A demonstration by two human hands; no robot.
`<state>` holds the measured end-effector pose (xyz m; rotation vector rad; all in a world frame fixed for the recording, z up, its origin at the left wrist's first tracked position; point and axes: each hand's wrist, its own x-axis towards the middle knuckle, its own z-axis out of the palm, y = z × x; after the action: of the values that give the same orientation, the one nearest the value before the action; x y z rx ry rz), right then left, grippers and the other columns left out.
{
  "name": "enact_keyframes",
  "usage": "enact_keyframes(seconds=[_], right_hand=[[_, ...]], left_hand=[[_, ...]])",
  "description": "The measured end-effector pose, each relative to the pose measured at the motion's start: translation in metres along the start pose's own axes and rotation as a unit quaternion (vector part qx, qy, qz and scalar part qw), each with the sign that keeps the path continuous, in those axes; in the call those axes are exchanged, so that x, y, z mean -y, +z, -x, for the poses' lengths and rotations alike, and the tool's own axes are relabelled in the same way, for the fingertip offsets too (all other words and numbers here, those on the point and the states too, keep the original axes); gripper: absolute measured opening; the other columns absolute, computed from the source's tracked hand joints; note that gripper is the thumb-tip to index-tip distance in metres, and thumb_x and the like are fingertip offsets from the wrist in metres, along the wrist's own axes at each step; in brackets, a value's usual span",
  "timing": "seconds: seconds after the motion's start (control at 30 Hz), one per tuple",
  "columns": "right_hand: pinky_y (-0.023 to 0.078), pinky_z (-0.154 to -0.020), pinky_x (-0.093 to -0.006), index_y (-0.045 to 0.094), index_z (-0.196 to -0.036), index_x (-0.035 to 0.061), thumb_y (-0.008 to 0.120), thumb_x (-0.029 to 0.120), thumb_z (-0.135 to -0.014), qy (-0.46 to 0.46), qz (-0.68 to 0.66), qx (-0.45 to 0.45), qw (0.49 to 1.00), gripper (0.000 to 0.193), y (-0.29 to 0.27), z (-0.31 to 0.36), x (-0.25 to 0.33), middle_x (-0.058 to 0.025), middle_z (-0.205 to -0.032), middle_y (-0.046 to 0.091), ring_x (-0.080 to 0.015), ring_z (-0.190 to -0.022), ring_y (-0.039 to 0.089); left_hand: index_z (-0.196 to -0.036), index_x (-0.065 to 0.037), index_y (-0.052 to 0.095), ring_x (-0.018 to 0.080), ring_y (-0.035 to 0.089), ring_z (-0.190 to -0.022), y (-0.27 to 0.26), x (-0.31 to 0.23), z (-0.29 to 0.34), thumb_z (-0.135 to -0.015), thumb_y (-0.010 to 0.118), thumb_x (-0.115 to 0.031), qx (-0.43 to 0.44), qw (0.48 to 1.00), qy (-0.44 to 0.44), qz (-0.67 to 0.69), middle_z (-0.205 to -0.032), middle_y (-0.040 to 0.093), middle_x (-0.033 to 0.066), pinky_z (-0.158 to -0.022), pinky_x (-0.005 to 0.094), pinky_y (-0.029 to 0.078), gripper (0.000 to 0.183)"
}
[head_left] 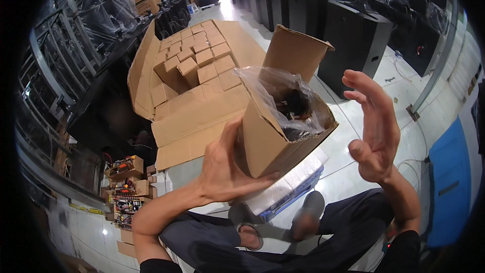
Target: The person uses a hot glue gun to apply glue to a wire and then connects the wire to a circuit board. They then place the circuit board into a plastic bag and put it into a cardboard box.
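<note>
My left hand (pixel 225 164) grips a small brown cardboard box (pixel 268 144) by its side and lower edge, tilted toward me. The box's flap (pixel 298 50) stands up at the far side. A clear plastic bag (pixel 268 78) lines it and spills over the rim; dark parts (pixel 295 103) lie inside, too shadowed to name. To the right of the box my right hand (pixel 374 126) is raised, fingers apart and slightly curled, touching nothing. Beyond the held box, a large open carton (pixel 177 134) holds many small closed cardboard boxes (pixel 202 55) in rows.
Below the held box sits a white and blue stack (pixel 298 182) near my feet. Circuit boards (pixel 126 192) with cardboard pieces lie at lower left. Tall black cabinets (pixel 348 40) line the back right. A blue panel (pixel 449 182) stands at right; a metal frame (pixel 50 65) at left.
</note>
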<state>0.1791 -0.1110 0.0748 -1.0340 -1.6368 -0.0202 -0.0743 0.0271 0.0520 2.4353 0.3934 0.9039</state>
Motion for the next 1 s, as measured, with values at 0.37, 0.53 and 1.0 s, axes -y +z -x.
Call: enact_keyframes(seconds=[0.37,0.53,1.0], right_hand=[[0.044,-0.104,-0.0522,0.075,-0.101,0.0053,0.075,0.027,-0.087,-0.037,0.315,0.034,0.948,0.026,-0.013,0.002,-0.016,-0.0197,-0.133,0.059,-0.037,-0.128,0.052],[0.047,-0.097,-0.0452,0.074,-0.097,0.0012,0.082,0.016,-0.078,-0.05,0.321,0.059,0.944,0.026,-0.01,0.004,-0.017,-0.0196,-0.126,0.062,-0.0357,-0.122,0.054],[0.051,-0.055,-0.0367,0.07,-0.089,-0.0062,0.07,0.006,-0.085,0.193,0.188,0.116,0.956,0.013,0.01,-0.004,0.026,-0.0197,-0.072,0.067,-0.0296,-0.059,0.067]], left_hand=[[-0.141,0.002,0.034,0.031,0.07,-0.093,-0.011,-0.004,0.004,-0.061,0.092,-0.023,0.026,0.994,0.034,-0.105,-0.108,0.066,0.0187,-0.082,0.0373,0.056,0.102],[-0.138,0.004,0.037,0.0317,0.07,-0.09,-0.005,-0.005,0.001,-0.061,0.091,-0.024,0.015,0.993,0.049,-0.103,-0.104,0.065,0.0187,-0.077,0.0373,0.056,0.097],[-0.131,0.005,0.045,0.0333,0.068,-0.088,0.013,-0.018,0.01,-0.062,0.087,-0.024,0.017,0.975,0.096,-0.198,-0.11,0.062,0.0193,-0.07,0.0368,0.055,0.086]])
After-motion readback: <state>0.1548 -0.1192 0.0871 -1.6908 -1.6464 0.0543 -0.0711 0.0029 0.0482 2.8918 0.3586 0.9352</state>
